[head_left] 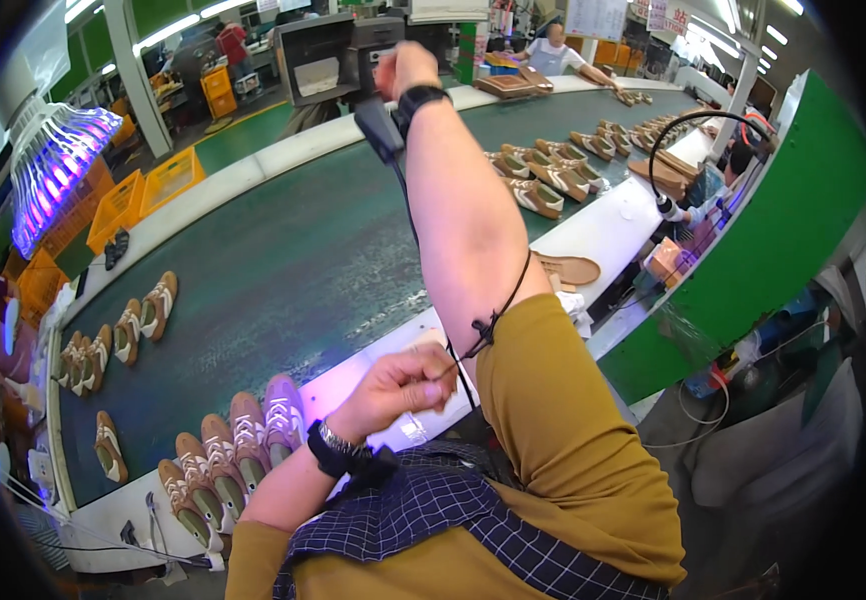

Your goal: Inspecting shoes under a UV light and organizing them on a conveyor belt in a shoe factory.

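Note:
My right arm is stretched up across the middle of the view. My right hand [411, 72] is above the far side of the belt, its fingers curled in and nothing showing in them. A black strap and small black box [381, 130] sit at that wrist. From there a thin black cord [413, 205] runs down the arm and loops round it near the sleeve. My left hand [403, 388] is closed beside the right elbow, thumb and fingertips pinching the cord. Just left of it, several brown and white lace-up shoes [218, 445] stand in a row on the white ledge [348, 375].
A green conveyor belt [283, 260] carries shoes [158, 305] at left and more shoes [558, 175] at far right. A lit lamp [63, 170] hangs at left. Yellow crates [173, 178] stand beyond the belt. A green panel [753, 250] rises at right. A person [553, 55] works opposite.

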